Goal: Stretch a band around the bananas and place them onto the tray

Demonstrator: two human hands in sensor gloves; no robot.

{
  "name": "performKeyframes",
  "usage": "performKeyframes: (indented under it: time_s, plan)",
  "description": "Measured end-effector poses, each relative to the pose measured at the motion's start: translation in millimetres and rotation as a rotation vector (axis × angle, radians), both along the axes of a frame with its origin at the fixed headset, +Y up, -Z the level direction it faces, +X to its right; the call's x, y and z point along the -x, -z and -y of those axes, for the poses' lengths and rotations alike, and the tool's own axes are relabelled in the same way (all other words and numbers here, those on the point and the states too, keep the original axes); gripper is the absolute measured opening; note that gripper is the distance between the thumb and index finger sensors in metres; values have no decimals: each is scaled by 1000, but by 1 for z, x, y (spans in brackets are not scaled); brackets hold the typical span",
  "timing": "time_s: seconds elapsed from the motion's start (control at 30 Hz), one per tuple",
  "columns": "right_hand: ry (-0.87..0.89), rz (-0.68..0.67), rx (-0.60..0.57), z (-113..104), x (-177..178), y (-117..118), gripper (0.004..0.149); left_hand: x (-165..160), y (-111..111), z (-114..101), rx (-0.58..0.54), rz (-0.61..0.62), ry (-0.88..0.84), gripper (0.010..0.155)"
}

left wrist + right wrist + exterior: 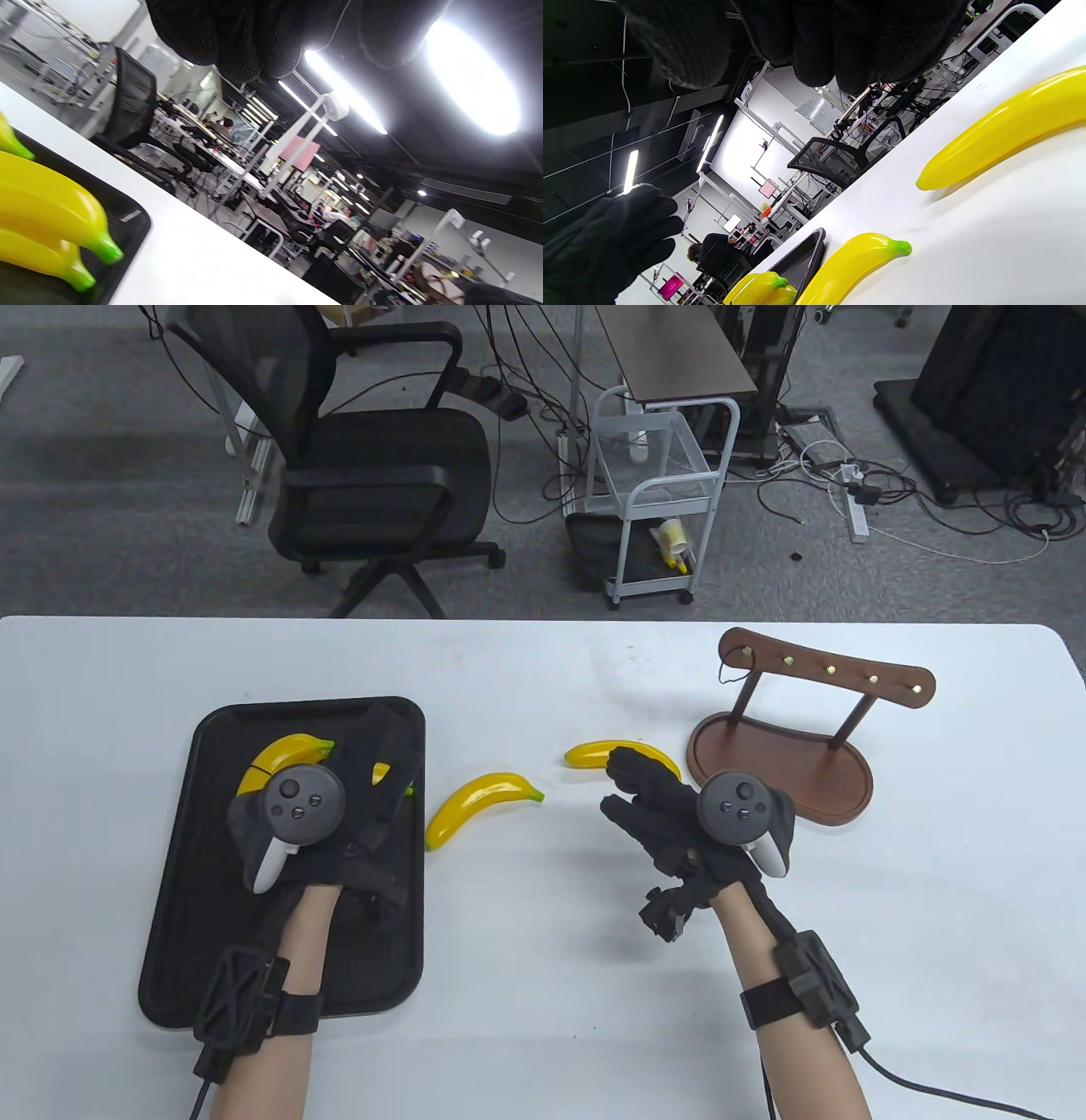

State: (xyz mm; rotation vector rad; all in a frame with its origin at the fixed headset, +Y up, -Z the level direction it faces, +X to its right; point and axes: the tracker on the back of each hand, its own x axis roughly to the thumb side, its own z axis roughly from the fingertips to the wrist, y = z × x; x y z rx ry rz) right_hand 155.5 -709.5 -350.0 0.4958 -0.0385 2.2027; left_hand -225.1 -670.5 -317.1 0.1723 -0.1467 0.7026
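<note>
- Left hand sits over the black tray at lower left of the table view, fingers reaching across a bunch of bananas lying in the tray's upper half. Can't tell if that grip is actually pinching them or just resting on top.
- Left wrist view shows two of those bananas stacked at the tray corner, green tips pointing right.
- Right hand hovers right of centre, its grip loose and spread, holding nothing.
- One loose banana lies on the white desk just right of the tray.
- Another banana is above the right fingertips, partly hidden by them.
- Wooden stand sits at the right.
- A dark line crosses the bunch, too small to call it a band.
</note>
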Motion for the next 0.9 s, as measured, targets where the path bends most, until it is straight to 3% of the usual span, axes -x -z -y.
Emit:
performKeyframes:
  time_s: [0.6,0.9]
  plan:
    - [119,112,46,12,-14,6,66,-48,-1,26,80,228,-75,61]
    - [255,289,102,25,-37,14,65,-61,0,41,119,269,-61,62]
